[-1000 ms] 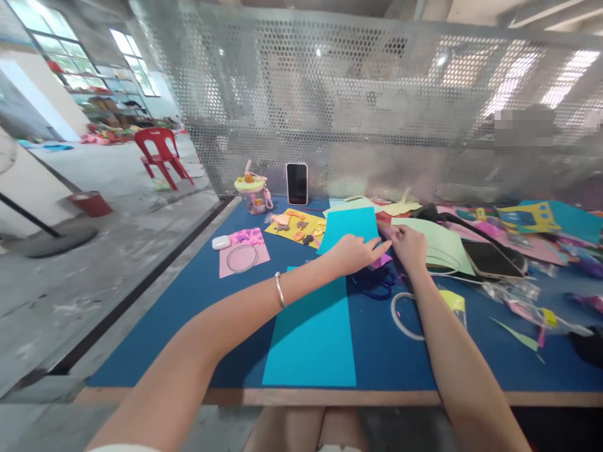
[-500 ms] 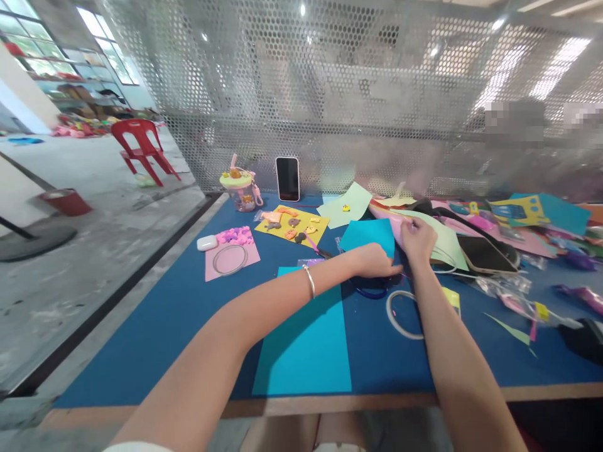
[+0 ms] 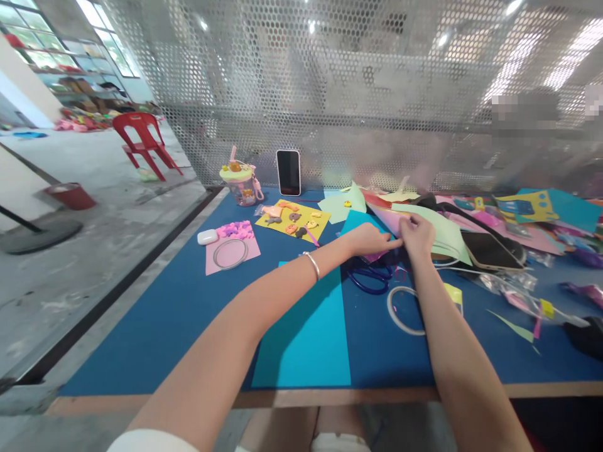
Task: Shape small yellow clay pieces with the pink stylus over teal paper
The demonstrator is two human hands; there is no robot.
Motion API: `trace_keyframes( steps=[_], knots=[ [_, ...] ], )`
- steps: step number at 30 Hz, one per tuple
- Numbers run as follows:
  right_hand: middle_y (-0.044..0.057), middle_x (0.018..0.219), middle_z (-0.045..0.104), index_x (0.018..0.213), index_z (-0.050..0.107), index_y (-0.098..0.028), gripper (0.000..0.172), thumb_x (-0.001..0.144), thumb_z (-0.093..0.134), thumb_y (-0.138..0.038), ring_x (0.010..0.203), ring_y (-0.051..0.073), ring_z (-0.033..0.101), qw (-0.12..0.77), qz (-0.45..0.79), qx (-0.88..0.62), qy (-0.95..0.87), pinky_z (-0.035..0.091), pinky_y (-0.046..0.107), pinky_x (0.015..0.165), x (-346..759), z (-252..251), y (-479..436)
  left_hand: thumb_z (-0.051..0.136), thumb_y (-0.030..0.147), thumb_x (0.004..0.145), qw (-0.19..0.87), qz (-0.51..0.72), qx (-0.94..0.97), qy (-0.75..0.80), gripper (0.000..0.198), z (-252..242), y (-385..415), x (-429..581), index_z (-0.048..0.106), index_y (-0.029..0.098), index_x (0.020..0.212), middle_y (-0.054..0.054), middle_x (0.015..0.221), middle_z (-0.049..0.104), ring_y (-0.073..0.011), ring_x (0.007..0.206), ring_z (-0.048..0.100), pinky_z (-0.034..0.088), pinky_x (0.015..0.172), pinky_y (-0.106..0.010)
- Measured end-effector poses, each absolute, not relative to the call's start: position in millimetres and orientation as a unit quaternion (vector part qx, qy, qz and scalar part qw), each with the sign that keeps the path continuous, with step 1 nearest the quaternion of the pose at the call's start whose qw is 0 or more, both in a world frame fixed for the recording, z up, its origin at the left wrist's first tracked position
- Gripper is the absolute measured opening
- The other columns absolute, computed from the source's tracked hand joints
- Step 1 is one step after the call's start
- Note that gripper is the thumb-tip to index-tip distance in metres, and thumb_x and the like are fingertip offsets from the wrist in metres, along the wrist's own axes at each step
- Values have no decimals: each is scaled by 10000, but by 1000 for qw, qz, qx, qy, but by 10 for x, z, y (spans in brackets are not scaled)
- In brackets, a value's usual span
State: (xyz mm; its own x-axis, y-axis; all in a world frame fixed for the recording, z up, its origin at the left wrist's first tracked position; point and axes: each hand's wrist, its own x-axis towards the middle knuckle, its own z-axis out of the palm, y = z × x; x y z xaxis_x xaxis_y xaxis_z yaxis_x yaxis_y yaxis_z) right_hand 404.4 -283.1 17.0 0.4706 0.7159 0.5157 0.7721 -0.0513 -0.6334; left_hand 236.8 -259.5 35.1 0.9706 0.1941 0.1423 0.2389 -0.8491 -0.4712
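My right hand [image 3: 417, 237] is closed, its fingertips pinching the edge of a pink paper sheet [image 3: 390, 220] that is lifted at the near end. My left hand [image 3: 370, 241] reaches across toward it, fingers mostly curled and the index finger pointing right near my right fingertips; what it grips is hidden. Behind the left hand a small blue paper piece [image 3: 358, 221] stands tilted. Below it lie dark blue-handled scissors [image 3: 370, 281], blades hidden. A larger blue sheet [image 3: 306, 345] lies flat under my left forearm. A pale green sheet [image 3: 447, 235] rests beyond the right hand.
A white ring [image 3: 393, 314] lies beside my right forearm. Small clay-like figures sit on a yellow card [image 3: 268, 225]; a pink card [image 3: 214, 263] holds a wire ring. A phone [image 3: 288, 172] and a lidded cup [image 3: 242, 188] stand at the back. Papers and another phone [image 3: 492, 250] crowd the right.
My left hand has moved up slightly, and the small blue paper beneath it has tilted back. More of the scissor handles now shows. The right hand stays on the pink paper.
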Motion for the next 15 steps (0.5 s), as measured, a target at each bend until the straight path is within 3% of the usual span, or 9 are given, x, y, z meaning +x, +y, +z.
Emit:
trace_keyframes(
  steps=[4,8,12,15],
  knots=[
    [110,842,717,961,713,-123,379,786,466,-351,754,233,630,471,14,-696,-542,454,319,711,4044,129,-2823,343,66,888,224,-9,-969,-109,539,383,-2481,2340,322,277,1383,-53,855,665,-148,611,613,350,512,-242],
    [107,872,726,936,718,-138,341,793,508,-365,780,228,652,452,34,-658,-601,470,318,740,3980,103,-2839,387,162,915,208,-64,-961,-169,425,503,-2457,2145,373,242,1332,-78,974,662,-164,680,631,360,530,-240],
    [101,889,722,924,708,-157,370,848,478,-436,774,221,648,363,25,-656,-662,465,327,754,3870,100,-2892,423,185,913,222,-84,-949,-208,291,633,-2468,1906,497,169,1194,-99,978,651,-202,818,637,385,574,-250],
    [101,998,701,1000,684,-171,421,874,443,-494,935,243,620,304,17,-605,-736,438,354,853,3764,107,-2962,429,148,900,225,-83,-939,-245,201,653,-2466,1750,563,126,1049,-111,954,648,-215,897,615,405,625,-265]
  ],
)
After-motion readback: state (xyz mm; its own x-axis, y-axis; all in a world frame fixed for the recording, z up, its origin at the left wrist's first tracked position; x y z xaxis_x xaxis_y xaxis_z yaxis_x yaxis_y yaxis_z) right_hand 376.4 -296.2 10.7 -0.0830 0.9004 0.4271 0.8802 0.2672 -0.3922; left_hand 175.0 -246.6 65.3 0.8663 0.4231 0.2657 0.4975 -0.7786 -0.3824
